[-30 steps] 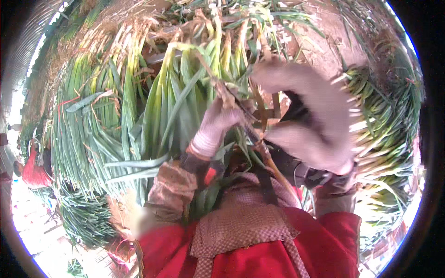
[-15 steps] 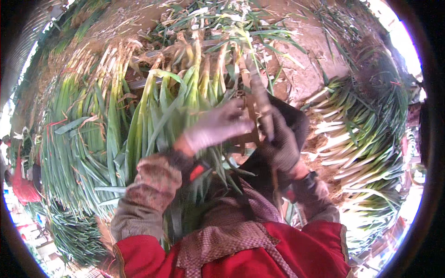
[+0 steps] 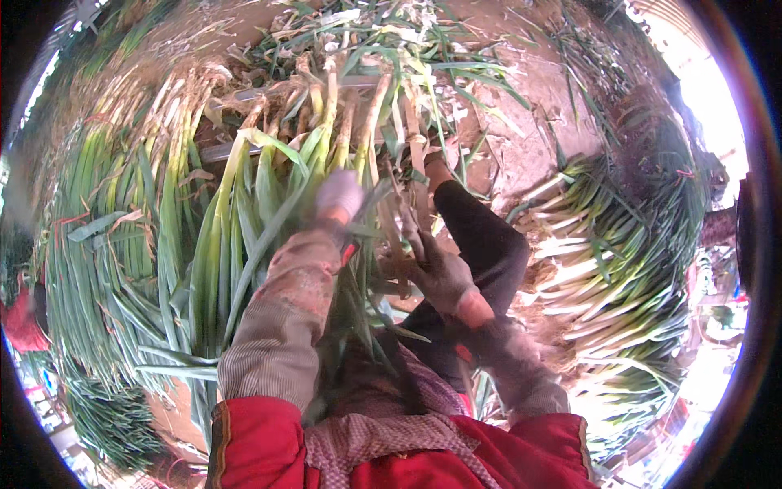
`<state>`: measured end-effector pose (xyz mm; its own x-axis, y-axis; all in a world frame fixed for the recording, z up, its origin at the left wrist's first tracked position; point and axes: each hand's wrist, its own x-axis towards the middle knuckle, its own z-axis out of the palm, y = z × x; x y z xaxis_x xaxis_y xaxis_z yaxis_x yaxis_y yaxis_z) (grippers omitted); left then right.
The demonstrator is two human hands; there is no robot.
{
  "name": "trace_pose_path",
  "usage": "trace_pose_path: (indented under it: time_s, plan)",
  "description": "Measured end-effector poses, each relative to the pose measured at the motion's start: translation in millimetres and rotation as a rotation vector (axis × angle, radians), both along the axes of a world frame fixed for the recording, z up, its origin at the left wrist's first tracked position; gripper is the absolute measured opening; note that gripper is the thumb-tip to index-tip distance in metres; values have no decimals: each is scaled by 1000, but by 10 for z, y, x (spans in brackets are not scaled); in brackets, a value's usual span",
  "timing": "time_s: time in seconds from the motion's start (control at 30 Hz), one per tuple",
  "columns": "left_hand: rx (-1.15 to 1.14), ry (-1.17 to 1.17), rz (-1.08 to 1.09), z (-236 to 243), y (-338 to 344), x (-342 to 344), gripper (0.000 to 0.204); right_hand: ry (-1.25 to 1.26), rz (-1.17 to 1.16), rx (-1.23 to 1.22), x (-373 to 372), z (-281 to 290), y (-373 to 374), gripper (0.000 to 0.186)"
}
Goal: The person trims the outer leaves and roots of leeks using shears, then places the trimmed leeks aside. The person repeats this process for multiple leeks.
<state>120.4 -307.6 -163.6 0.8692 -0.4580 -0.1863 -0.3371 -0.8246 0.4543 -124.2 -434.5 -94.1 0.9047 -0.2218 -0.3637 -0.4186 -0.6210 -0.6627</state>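
Note:
Long green onions (image 3: 220, 236) with pale, dry-skinned root ends lie in front of me, roots pointing away. My left hand (image 3: 339, 194), in a pale glove, is over their stalks and smeared by motion. I cannot tell whether its fingers have closed on a stalk. Right of it, my right hand (image 3: 444, 277), in a darker dirty glove, is closed beside brownish upright strips. What it holds, if anything, blends into them and cannot be made out.
At the right lies a pile of green onions (image 3: 595, 293) with clean white stalks. Loose leaves and peelings (image 3: 407, 41) litter the ground ahead. A dark-clothed leg (image 3: 481, 228) is bent beside my right hand. Another bundle of green onions (image 3: 110, 416) lies at lower left.
My left hand has moved forward and left, from near the right hand onto the stalks. My right hand has come left and slightly lower; the long stick-like thing above it no longer shows clearly.

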Motion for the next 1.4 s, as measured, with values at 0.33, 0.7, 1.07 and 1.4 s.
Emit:
trace_pose_path:
  time_s: [0.33,0.7,1.07,1.4]
  plan:
    - [-219,38,18,-48,81,112,27,-42,-11,-150,518,-315,74,59]
    - [-436,-128,51,-173,49,89,26,-273,86,-439,615,-379,71,56]
    - [227,-139,-19,93,-396,312,31,76,-72,-305,899,-218,-32,57]
    - [378,23,39,164,-606,467,35,48,-58,-394,1554,-578,-453,56]
